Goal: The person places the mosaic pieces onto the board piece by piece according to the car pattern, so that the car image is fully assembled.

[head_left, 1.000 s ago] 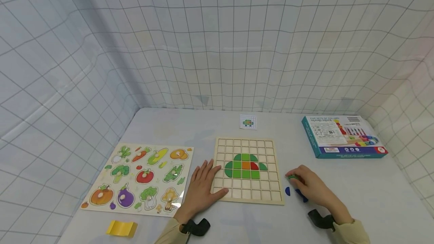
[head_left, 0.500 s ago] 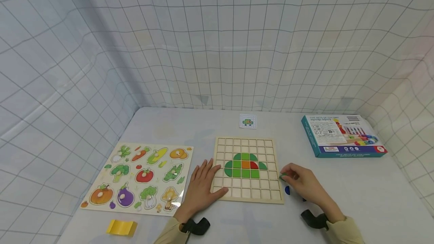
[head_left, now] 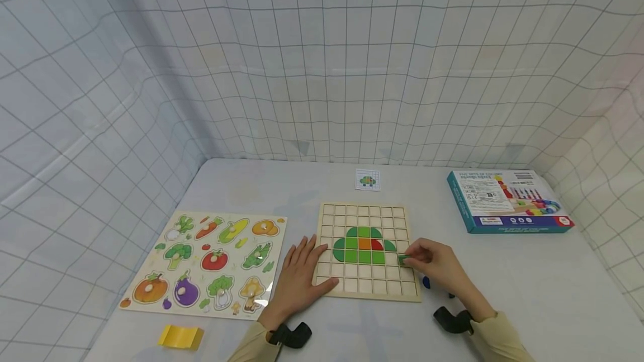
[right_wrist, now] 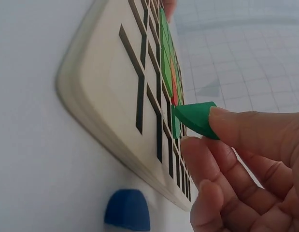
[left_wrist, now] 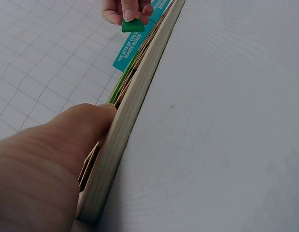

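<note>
The one box at far right reads "FIVE SETS OF" and "BEADED BOXES". My right hand pinches one green piece over the right side of one grid board; my left hand, fingers spread, rests on its left edge. Two blue pieces lie near right.

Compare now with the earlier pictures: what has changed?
The right hand has moved left, carrying its pinched green piece from beside the wooden board to over the board's right side. The left hand still rests on the board's left edge; the laid pieces look unchanged.
</note>
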The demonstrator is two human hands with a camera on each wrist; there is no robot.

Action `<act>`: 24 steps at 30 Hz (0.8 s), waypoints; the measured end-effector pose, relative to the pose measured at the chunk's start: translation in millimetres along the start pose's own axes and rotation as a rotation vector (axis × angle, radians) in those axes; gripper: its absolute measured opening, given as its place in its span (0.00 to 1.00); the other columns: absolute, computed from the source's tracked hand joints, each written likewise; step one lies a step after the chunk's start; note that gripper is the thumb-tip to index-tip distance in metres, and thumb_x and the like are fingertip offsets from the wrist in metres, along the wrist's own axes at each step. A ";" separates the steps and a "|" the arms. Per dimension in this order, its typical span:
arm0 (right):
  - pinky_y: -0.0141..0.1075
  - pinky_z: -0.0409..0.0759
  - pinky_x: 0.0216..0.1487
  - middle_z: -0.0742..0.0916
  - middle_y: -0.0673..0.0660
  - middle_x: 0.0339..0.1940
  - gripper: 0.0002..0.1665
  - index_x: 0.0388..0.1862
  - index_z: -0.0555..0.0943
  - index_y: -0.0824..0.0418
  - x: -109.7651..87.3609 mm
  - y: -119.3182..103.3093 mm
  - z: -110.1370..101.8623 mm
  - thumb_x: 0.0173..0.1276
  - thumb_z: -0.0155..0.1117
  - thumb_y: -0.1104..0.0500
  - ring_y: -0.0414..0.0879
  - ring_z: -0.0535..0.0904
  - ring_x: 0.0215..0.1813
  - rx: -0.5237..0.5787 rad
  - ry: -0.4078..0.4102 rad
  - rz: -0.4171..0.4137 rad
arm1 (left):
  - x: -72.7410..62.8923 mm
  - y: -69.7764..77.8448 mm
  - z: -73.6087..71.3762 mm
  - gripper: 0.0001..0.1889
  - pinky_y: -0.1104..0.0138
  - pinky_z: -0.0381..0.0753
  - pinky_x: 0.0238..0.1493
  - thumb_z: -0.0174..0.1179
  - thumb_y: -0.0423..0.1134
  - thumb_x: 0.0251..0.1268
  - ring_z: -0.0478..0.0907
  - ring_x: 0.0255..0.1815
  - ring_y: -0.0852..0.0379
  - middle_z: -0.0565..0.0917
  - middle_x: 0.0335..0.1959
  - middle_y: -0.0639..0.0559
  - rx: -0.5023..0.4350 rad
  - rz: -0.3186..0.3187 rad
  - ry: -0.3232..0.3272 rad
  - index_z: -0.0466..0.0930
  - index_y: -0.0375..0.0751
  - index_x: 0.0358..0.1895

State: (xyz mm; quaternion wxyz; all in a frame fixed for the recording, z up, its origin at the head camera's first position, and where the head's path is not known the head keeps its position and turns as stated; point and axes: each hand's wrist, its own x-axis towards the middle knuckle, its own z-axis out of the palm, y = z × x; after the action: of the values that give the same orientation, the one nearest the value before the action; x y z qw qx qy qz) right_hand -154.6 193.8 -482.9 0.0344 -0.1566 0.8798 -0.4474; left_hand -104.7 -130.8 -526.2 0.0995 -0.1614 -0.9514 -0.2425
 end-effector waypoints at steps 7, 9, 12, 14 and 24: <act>0.31 0.74 0.26 0.81 0.45 0.23 0.08 0.30 0.81 0.56 6.6 -2.2 7.5 0.56 0.74 0.60 0.40 0.74 0.26 -0.019 -0.012 -0.010 | -0.1 0.3 0.1 0.38 0.51 0.44 0.70 0.57 0.65 0.58 0.49 0.73 0.44 0.59 0.72 0.43 0.010 0.012 0.017 0.66 0.46 0.67; 0.32 0.74 0.26 0.81 0.46 0.23 0.07 0.30 0.81 0.57 8.7 -2.1 9.4 0.56 0.73 0.60 0.41 0.74 0.26 -0.014 -0.024 0.003 | 0.2 0.1 0.0 0.39 0.52 0.43 0.70 0.56 0.66 0.58 0.48 0.74 0.45 0.58 0.73 0.43 0.005 0.005 0.005 0.66 0.47 0.68; 0.32 0.73 0.26 0.80 0.46 0.23 0.07 0.31 0.82 0.57 11.5 -0.9 11.2 0.57 0.73 0.61 0.42 0.73 0.26 -0.016 -0.033 0.014 | 0.5 0.3 -0.2 0.39 0.53 0.42 0.71 0.56 0.66 0.58 0.47 0.74 0.46 0.57 0.73 0.44 0.004 0.001 -0.005 0.65 0.47 0.68; 0.32 0.73 0.26 0.80 0.46 0.23 0.06 0.31 0.82 0.57 13.1 -0.4 11.8 0.57 0.73 0.62 0.43 0.73 0.27 -0.024 -0.038 0.019 | 0.6 0.5 -0.5 0.39 0.52 0.42 0.70 0.56 0.66 0.58 0.47 0.74 0.46 0.57 0.73 0.44 0.003 0.003 -0.002 0.65 0.47 0.68; 0.32 0.74 0.28 0.80 0.45 0.24 0.05 0.31 0.83 0.56 19.1 -3.2 14.3 0.57 0.72 0.64 0.42 0.73 0.29 -0.071 -0.083 -0.001 | 0.1 0.7 -0.7 0.39 0.50 0.45 0.69 0.57 0.65 0.58 0.50 0.73 0.43 0.59 0.72 0.42 0.015 0.020 0.023 0.66 0.46 0.67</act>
State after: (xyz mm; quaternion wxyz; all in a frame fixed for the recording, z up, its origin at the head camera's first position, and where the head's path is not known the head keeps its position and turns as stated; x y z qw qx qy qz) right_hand -169.1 175.0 -487.3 0.0650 -0.1766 0.8929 -0.4090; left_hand -104.5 -130.6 -525.2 0.1141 -0.1673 -0.9504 -0.2362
